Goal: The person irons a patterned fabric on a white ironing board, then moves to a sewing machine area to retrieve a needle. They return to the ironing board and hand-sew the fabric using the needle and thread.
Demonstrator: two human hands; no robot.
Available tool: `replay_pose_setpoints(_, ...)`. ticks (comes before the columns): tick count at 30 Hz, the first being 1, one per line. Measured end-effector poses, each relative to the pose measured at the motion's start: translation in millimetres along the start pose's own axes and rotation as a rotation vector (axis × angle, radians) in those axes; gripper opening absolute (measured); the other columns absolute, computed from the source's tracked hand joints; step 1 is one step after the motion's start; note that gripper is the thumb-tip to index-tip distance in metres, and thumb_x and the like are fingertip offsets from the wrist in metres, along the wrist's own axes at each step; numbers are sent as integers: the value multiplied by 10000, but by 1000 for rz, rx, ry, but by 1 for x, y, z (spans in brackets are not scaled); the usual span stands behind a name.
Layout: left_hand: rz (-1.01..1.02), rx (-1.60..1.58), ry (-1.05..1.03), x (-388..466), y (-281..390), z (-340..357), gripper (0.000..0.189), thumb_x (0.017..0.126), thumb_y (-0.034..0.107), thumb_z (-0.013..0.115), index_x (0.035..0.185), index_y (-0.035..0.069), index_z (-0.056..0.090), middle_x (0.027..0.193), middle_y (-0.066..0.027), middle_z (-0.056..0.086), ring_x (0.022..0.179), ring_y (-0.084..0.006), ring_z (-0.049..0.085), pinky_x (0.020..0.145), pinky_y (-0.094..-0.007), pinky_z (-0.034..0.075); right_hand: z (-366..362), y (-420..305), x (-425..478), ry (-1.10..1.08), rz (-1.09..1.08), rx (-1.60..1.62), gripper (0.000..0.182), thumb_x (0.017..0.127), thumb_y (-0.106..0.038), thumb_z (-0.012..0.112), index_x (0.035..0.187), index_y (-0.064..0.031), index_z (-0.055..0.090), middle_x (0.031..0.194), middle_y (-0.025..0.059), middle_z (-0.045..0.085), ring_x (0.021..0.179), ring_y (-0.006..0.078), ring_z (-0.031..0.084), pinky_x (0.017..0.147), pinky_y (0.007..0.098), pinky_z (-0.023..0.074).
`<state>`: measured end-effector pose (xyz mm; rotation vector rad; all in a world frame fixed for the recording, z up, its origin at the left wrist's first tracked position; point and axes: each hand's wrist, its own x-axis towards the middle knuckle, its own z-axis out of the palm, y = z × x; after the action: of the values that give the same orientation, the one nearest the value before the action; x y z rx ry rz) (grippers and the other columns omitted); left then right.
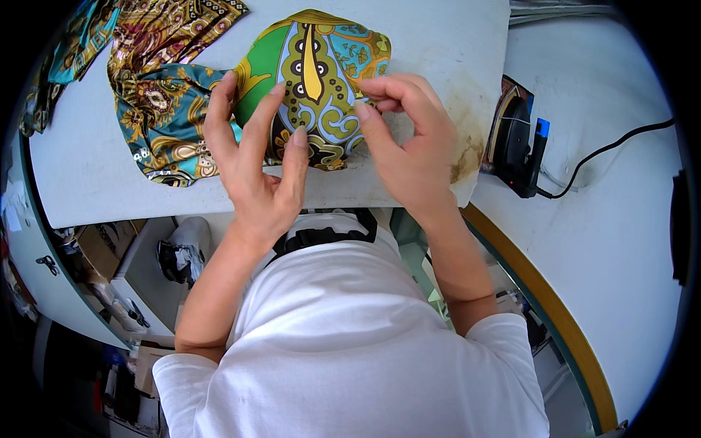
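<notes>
A piece of printed satiny fabric (315,71) in green, olive, yellow and pale blue lies before me on the padded white board (339,191). My left hand (254,159) is spread over its left side, fingers apart, with fingertips on or just above the cloth. At the right edge of the fabric is my right hand (413,128), its thumb and index finger bent toward the cloth with a gap between their tips. Whether its curled fingers pinch the edge is hidden. A teal and gold patterned fabric (164,120) lies gathered beside my left hand.
On the right, an iron (512,137) with a black body and blue button rests near the board's edge, its black cord (591,159) running right. More patterned fabric (159,30) trails off the upper left. Scissors (47,265) lie on a white surface at left. A brown stain (468,156) marks the board.
</notes>
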<state>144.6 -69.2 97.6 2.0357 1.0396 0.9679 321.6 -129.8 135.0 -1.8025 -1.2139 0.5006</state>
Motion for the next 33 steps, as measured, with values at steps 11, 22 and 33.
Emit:
replay_pose_setpoints(11, -125, -106, -16, 0, 3, 6, 516, 897, 128, 741, 1393, 48, 622, 1601, -239, 307, 1473, -386, 332, 1207, -470, 261, -1, -15, -13, -81, 6, -10, 115, 859, 49, 731, 959, -5, 712, 883, 83, 658, 684, 165, 670, 576, 273, 545)
replay_pose_setpoints(22, 466, 221, -83, 4, 2, -1, 373, 737, 81, 703, 1102, 12, 735, 1010, -118, 634, 906, -267, 602, 803, -418, 453, 13, -13, 1, -66, 176, -132, 74, 850, -38, 761, 881, -58, 697, 781, 46, 629, 608, 169, 612, 538, 309, 493)
replay_pose_setpoints(33, 460, 260, -124, 7, 1, 4, 489, 673, 41, 752, 1162, 56, 739, 994, -95, 613, 863, -265, 585, 811, -411, 422, 16, -10, -1, -15, 144, -114, 98, 836, -42, 773, 862, -69, 683, 765, 44, 618, 571, 170, 585, 508, 310, 464)
